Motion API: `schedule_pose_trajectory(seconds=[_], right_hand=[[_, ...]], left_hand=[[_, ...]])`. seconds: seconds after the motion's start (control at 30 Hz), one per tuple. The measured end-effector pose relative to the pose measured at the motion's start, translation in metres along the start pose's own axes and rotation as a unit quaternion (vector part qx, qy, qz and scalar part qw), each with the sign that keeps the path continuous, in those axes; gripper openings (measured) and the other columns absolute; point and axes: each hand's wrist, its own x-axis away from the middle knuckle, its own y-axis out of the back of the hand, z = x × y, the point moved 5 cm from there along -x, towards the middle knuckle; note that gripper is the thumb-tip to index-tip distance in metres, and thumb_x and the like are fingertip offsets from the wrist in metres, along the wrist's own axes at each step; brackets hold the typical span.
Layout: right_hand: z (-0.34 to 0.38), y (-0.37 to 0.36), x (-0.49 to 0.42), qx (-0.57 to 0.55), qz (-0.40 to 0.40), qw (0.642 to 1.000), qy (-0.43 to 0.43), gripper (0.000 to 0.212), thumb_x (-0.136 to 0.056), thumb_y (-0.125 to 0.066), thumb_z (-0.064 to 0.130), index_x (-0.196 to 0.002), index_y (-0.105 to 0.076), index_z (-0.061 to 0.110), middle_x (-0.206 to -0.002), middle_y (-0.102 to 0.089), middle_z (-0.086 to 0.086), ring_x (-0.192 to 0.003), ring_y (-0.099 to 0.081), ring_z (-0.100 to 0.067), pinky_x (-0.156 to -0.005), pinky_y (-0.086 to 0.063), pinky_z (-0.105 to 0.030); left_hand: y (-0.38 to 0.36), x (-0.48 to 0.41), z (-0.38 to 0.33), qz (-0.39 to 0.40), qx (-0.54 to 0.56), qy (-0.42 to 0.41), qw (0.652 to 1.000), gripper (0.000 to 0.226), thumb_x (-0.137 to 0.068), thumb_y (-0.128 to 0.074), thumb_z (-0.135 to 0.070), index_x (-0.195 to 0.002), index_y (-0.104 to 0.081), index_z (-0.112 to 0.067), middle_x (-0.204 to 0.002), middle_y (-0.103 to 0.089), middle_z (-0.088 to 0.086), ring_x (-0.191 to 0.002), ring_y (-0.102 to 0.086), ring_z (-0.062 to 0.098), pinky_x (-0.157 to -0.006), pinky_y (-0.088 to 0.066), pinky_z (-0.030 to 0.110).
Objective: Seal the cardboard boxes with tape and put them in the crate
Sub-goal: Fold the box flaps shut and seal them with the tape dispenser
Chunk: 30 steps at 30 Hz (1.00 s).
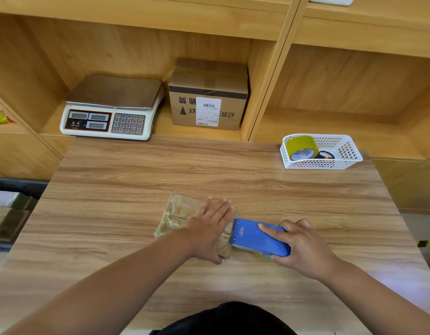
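Cardboard, small and flat, glossy with tape: the box (177, 213) lies mid-table and should handle light, fairly stiff and slick — take it by the edges. The left hand (211, 226) presses it with straight fingers. The right hand (303, 247) grips a blue tape dispenser (255, 238) at its right end. The table (136, 177) is wood-grain — shelving (264, 88) behind holds a scale (112, 110).
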Motion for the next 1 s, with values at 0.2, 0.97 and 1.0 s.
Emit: schedule_pose_trajectory(seconds=[0.2, 0.97, 1.0], right_hand=[[-0.003, -0.002, 0.001, -0.026, 0.01, 0.999, -0.03, 0.071, -0.066, -0.05, 0.061, -0.136, -0.041, 0.045, -0.077, -0.033, 0.022, -0.065, -0.037, -0.007, -0.072, -0.03, -0.011], [0.029, 0.102, -0.044, -0.084, -0.018, 0.996, -0.01, 0.072, -0.072, -0.076, 0.034, -0.12, -0.033, 0.068, -0.107, -0.048, 0.034, -0.101, -0.039, -0.009, -0.092, -0.018, -0.005], [0.034, 0.099, -0.046, -0.085, -0.015, 0.996, -0.012, 0.072, -0.072, -0.075, 0.034, -0.121, -0.034, 0.067, -0.107, -0.049, 0.032, -0.101, -0.04, -0.011, -0.092, -0.018, -0.004]], left_hand=[[0.002, -0.002, -0.003, 0.005, 0.012, 0.007, 1.0, 0.122, -0.07, -0.058, -0.071, -0.15, 0.01, -0.008, -0.156, -0.003, 0.013, -0.145, 0.003, 0.028, -0.116, 0.01, 0.053], [0.035, 0.033, 0.034, -0.152, 0.458, 0.085, 0.872, 0.126, -0.054, -0.09, -0.036, -0.148, -0.008, -0.023, -0.14, -0.025, -0.016, -0.128, -0.026, -0.006, -0.098, -0.015, -0.004], [0.032, 0.037, 0.037, -0.154, 0.46, 0.091, 0.87, 0.127, -0.054, -0.09, -0.036, -0.148, -0.006, -0.023, -0.14, -0.024, -0.017, -0.128, -0.025, -0.007, -0.098, -0.014, -0.005]])
